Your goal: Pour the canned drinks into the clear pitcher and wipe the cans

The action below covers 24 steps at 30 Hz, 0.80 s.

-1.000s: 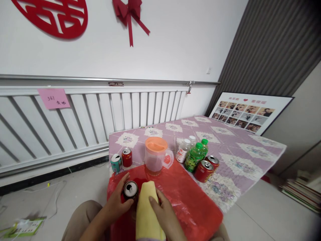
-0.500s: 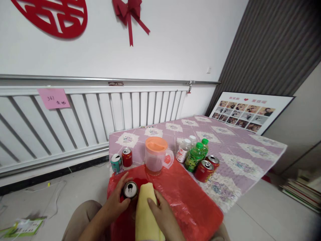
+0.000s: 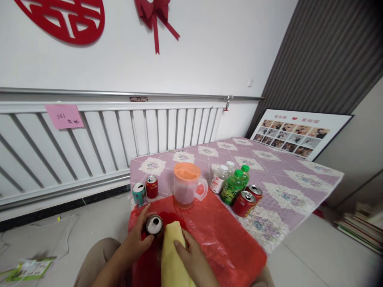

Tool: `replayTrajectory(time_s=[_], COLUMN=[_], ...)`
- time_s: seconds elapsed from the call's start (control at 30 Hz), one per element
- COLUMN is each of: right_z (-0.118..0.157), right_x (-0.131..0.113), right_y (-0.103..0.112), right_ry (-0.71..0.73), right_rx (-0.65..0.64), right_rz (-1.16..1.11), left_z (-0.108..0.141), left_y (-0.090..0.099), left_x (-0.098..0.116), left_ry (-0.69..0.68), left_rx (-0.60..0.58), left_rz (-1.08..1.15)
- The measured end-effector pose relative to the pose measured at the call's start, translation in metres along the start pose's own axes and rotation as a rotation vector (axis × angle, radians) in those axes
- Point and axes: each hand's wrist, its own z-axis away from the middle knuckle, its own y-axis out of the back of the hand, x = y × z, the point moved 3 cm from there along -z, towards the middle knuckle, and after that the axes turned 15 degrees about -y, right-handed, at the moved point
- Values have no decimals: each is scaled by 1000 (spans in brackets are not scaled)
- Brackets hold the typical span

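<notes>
So the left hand (image 3: 136,238) has its grip curved around an open-topped can (image 3: 154,225), thumb on the near side and fingers round the left and far side, spread just about as wide as the can itself. The can sits right inside that grip, top facing up, and I can't tell if its base is touching the red plastic sheet (image 3: 227,239) below. The right hand (image 3: 193,255) is closed on a yellow bundle (image 3: 172,255), looks like cloth or something soft, with the thumb laid over the top and fingers tucked along its right edge. The bundle's far end is just beside the can, to its right, and its near end runs out of view. Past the hands there's a clear jug (image 3: 183,195) with an orange lid (image 3: 187,171) on the desk (image 3: 269,159), 2 more cans (image 3: 152,187) off to the left, then 2 white-capped bottles (image 3: 218,181), 2 green bottles (image 3: 232,187) and 2 red cans (image 3: 244,204) bunched together on the right of the jug.
</notes>
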Motion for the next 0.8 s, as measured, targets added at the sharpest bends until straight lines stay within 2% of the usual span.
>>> replayTrajectory(time_s=[0.1,0.17,0.3,0.6,0.8], right_z=[0,0,-1,-1,-6], right_x=[-7,-14,-18,0,-10], right_y=[4,4,-1,-2,1], right_ry=[7,13,48,43,65], right_rx=[31,41,39,19,76], right_rz=[-50,-84,-74,21,-46], left_z=[3,4,5,2,4], left_y=[2,0,-7,-6,-7], left_x=[-7,-9,-4,8,1], left_ry=[-8,-8,-14,-30,-37], left_rx=[20,74,136,-25,134], left_rz=[-27,-115,-244,-133,-249])
